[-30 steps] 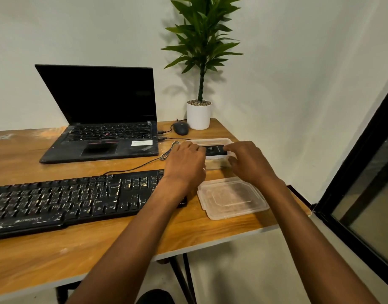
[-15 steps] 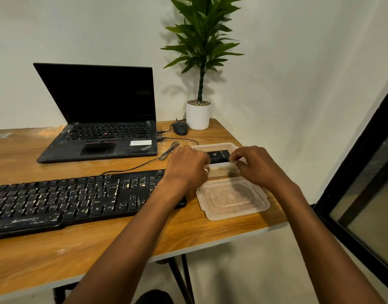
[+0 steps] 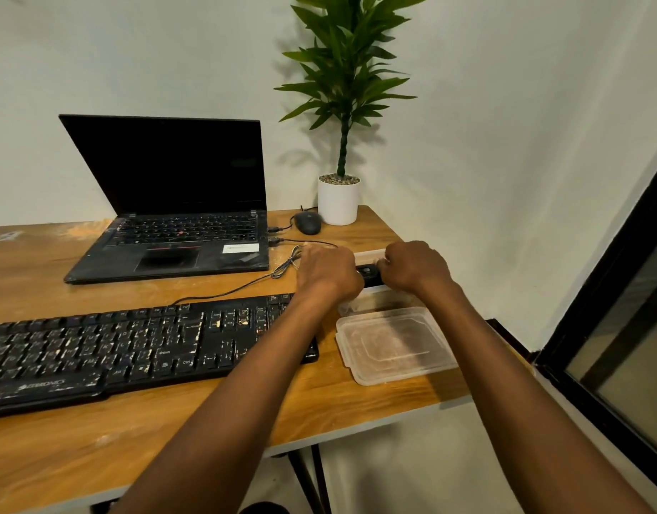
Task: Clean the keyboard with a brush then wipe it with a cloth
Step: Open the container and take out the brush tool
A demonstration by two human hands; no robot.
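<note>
— Hands?
— Left hand (image 3: 329,270): fingers hidden, I cannot tell its grip. Right hand (image 3: 414,268): curled round container (image 3: 371,255) rim.
— Keyboard (image 3: 134,346)?
— Left of both hands, my left forearm crossing its end.

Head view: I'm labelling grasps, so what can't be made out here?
All in the head view.
Grip of the left hand and right hand: fingers curled away from the camera.
Container contents: both hands cover the clear container; only a dark object shows, unidentifiable.
Keyboard: left end cut off by the frame edge.
</note>
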